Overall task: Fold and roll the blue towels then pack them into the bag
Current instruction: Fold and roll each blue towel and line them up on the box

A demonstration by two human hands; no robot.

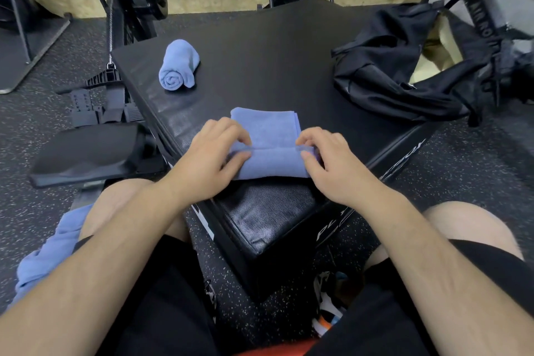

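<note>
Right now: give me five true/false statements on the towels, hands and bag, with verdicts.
1. Both the left hand and the right hand grip the folded towel on the black box. True.
2. The rolled towel is inside the bag. False: it lies on the box at its far left, apart from the bag.
3. The bag lies at the right side of the box. True.
4. The folded towel is completely rolled up. False: only its near end is rolled, and the far part lies flat.
5. A loose towel lies by the person's left thigh. True.
</note>
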